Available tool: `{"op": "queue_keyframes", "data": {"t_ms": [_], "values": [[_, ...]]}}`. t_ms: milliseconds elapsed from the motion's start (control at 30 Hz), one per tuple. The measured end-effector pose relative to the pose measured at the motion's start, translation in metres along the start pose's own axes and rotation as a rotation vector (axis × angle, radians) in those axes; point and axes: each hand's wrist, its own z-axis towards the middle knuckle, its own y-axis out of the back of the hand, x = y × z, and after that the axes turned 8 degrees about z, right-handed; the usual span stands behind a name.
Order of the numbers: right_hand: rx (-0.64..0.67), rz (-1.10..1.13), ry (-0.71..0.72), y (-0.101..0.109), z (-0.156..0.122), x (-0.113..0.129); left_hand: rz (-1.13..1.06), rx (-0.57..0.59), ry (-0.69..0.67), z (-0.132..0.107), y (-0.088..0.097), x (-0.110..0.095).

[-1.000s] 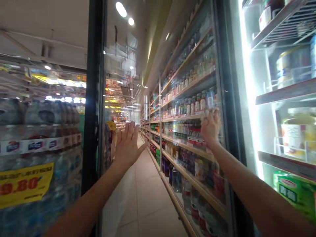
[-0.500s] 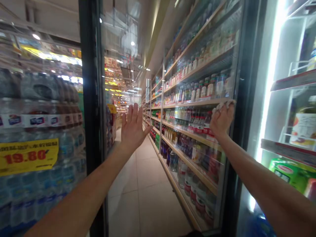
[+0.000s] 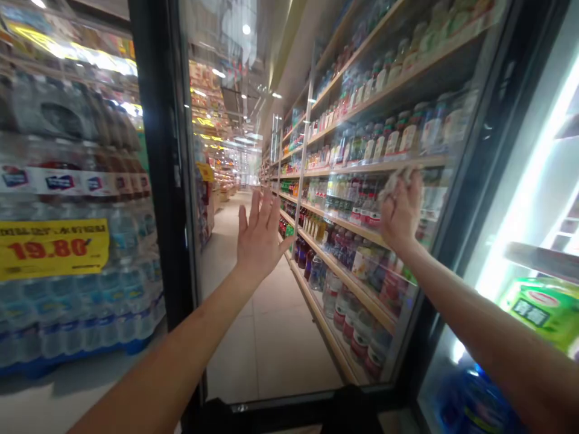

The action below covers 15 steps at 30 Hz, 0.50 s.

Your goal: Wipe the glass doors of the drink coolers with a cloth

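Note:
A glass door (image 3: 235, 361) in a dark frame stands in front of me, with shelves of bottles showing through or in the pane. My left hand (image 3: 260, 241) is raised to the glass, palm forward and fingers spread, holding nothing. Farther right, my right hand (image 3: 401, 211) presses a pale crumpled cloth (image 3: 392, 182) to the glass near the frame's right side. Its fingers lie over the cloth and hide part of it.
Left of the door, stacked packs of bottles (image 3: 67, 295) carry a yellow price sign (image 3: 54, 248). At right is a lit cooler interior with a green package (image 3: 538, 310) and a blue bottle (image 3: 479, 398). The dark door frame (image 3: 158, 150) borders the pane.
The view has tilted down and shifted. My right hand has moved the cloth leftward across the glass, away from the right frame edge. My left hand stays spread at the pane.

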Motion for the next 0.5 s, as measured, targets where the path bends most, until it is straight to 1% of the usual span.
{"op": "queue_keyframes", "data": {"t_ms": [67,100,133,167,233,267,300,333,367,400,467,500], "values": [[0.199,0.049,0.248,0.001,-0.015,0.011,0.005,0.000,-0.011,-0.006,-0.003,-0.001],[0.252,0.066,0.326,0.002,-0.020,0.010,0.012,-0.001,-0.019,-0.009,-0.004,-0.001],[0.240,0.067,0.326,0.003,-0.021,0.003,0.017,0.001,-0.025,-0.012,-0.005,-0.001],[0.164,0.052,0.246,0.004,-0.019,-0.007,0.020,0.005,-0.029,-0.014,-0.005,-0.002],[-0.061,0.000,-0.023,0.003,-0.013,-0.029,0.016,0.021,-0.032,-0.018,-0.006,-0.003],[-0.155,-0.022,-0.132,0.002,-0.011,-0.035,0.011,0.024,-0.031,-0.019,-0.007,-0.003],[-0.205,-0.031,-0.181,0.000,-0.013,-0.035,0.008,0.021,-0.030,-0.020,-0.008,-0.004],[-0.203,-0.027,-0.158,-0.002,-0.018,-0.029,0.007,0.014,-0.030,-0.020,-0.009,-0.004],[-0.152,-0.009,-0.069,-0.003,-0.026,-0.019,0.007,0.004,-0.033,-0.021,-0.010,-0.005],[-0.059,0.020,0.064,-0.004,-0.036,-0.006,0.008,-0.009,-0.036,-0.021,-0.011,-0.005],[0.193,0.090,0.379,-0.001,-0.055,0.014,0.011,-0.035,-0.045,-0.022,-0.012,-0.005],[0.279,0.109,0.479,0.002,-0.062,0.016,0.012,-0.045,-0.047,-0.024,-0.013,-0.005]]}}
